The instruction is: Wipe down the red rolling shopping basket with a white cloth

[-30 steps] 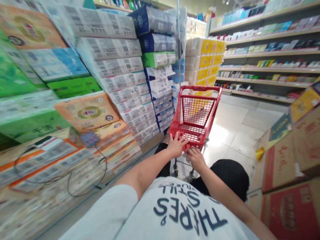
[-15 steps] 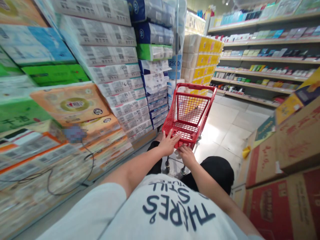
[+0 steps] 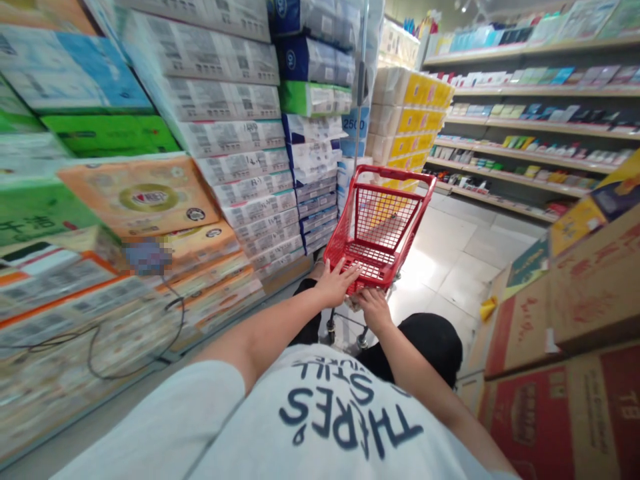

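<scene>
In front of my knees stands a red plastic shopping cart with a mesh basket, tilted in the view. My left hand lies on its near end with the fingers stretched out and spread. Just right of it, my right hand has its fingers curled against the lower near edge of the cart. A small pale patch shows between the two hands, too small to name. My right fingertips are partly hidden by the cart's edge.
Tissue packs are stacked high on the left, with orange packs nearer and a dark cable across them. Cardboard boxes line the right. Stocked shelves stand behind the tiled floor.
The view has shifted slightly, so the surroundings sit a little differently. My right fingers look a bit higher against the cart's near edge. My left hand stays spread on it.
</scene>
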Demonstrator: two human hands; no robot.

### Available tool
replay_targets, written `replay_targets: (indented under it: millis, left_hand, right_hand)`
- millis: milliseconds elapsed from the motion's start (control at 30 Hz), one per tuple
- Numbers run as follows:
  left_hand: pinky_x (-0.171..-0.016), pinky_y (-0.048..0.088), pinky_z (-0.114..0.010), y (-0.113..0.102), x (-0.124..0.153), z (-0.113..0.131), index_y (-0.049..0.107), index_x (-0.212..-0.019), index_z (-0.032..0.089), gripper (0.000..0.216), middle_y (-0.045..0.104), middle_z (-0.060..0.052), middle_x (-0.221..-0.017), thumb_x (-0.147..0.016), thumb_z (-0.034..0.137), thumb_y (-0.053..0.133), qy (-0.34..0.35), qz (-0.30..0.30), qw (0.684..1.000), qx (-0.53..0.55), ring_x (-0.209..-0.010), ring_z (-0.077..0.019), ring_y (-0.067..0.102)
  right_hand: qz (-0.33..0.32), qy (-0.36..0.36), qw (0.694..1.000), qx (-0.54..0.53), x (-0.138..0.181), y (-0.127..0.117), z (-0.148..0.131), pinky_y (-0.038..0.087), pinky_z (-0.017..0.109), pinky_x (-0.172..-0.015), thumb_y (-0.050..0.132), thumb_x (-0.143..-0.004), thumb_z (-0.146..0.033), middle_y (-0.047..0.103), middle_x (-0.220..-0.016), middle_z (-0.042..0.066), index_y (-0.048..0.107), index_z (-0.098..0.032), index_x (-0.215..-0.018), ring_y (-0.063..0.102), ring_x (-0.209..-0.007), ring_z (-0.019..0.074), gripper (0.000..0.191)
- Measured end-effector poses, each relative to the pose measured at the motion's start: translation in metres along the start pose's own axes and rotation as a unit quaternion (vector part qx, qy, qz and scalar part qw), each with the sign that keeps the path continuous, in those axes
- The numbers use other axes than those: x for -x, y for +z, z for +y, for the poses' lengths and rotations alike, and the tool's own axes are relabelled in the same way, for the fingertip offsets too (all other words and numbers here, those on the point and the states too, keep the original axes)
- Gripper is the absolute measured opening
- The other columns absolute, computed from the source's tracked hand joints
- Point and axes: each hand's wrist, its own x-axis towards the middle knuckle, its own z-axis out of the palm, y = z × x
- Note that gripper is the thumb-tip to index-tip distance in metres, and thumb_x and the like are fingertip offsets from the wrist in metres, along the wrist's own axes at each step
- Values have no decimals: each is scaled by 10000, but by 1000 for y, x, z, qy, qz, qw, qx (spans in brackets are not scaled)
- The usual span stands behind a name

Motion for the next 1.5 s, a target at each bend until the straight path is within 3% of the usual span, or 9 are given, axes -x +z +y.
replay_targets:
  millis: [367, 533, 667, 767, 900, 1033, 1167, 1333, 1500]
  left_hand:
    - [-1055, 74, -742, -1, 5, 5, 62, -1507, 305, 829, 114, -37, -1590, -832, 276, 543, -3, 6, 1000, 0, -1442, -370, -8]
    - [-1044, 98, -750, -6, 4, 3, 57, -1507, 298, 796, 109, -34, -1590, -850, 258, 505, 7, -14, 1000, 8, -1443, -368, -13]
    - [-1050, 83, -748, -6, 4, 3, 69, -1506, 308, 835, 111, -31, -1589, -825, 270, 550, 3, -18, 1000, 8, -1443, -373, -6]
    - [-1052, 91, -746, -4, 5, 3, 59, -1506, 311, 822, 111, -30, -1589, -831, 242, 522, 1, -12, 1000, 8, -1445, -363, -18]
    - [-1058, 74, -741, -2, 4, 3, 49, -1507, 312, 840, 103, -28, -1590, -822, 237, 529, 2, -4, 1000, 8, -1444, -366, -26]
    - [-1058, 72, -741, -3, 3, 2, 45, -1507, 312, 855, 115, -29, -1589, -818, 228, 543, 2, -2, 1000, 9, -1445, -361, -21]
    - [-1059, 50, -740, -4, 3, 3, 51, -1507, 309, 852, 114, -32, -1588, -818, 220, 543, -3, -8, 1000, 13, -1446, -358, -16]
    - [-1060, 64, -737, -3, 3, 2, 37, -1509, 300, 858, 104, -28, -1589, -814, 213, 532, 1, -7, 1000, 12, -1446, -355, -22]
    - [-1055, 58, -742, 1, 2, 1, 35, -1509, 295, 877, 100, -35, -1590, -802, 237, 552, -1, -7, 1000, 9, -1444, -362, -30]
  right_hand:
    - [34, -10, 999, 14, -1, -13, -3, 286, 358, -936, 517, -904, -171, 678, -1007, 48, 692, -239, -997, 512, -978, 198, 210]
    - [97, 6, 994, 42, -1, -11, -4, 277, 345, -908, 479, -916, -130, 665, -1111, 65, 649, -223, -1145, 507, -1060, 204, 300]
    - [55, -57, 997, 14, -1, -8, -4, 313, 326, -860, 473, -910, -112, 680, -1071, 70, 675, -209, -1104, 526, -1016, 202, 296]
    - [46, -23, 999, 14, 1, -5, -3, 303, 345, -915, 490, -908, -121, 654, -1153, 76, 635, -221, -1192, 499, -1108, 215, 334]
    - [5, -20, 1000, 12, 1, -3, -3, 316, 352, -902, 530, -900, -164, 694, -970, 63, 704, -212, -998, 534, -958, 204, 205]
    - [14, -15, 1000, 18, 0, -3, -2, 329, 344, -872, 489, -922, -157, 666, -1087, 69, 665, -223, -1125, 521, -997, 199, 276]
    - [-35, -11, 999, 19, -1, -3, 1, 367, 321, -757, 517, -907, -167, 679, -938, 65, 720, -212, -936, 524, -885, 199, 211]
    - [0, -14, 999, 30, -2, -4, 1, 355, 349, -840, 495, -924, -167, 653, -1094, 72, 662, -235, -1133, 511, -951, 205, 276]
    - [-15, -49, 998, 33, -2, 0, -4, 328, 354, -868, 486, -934, -160, 671, -979, 66, 693, -231, -1036, 521, -935, 202, 242]
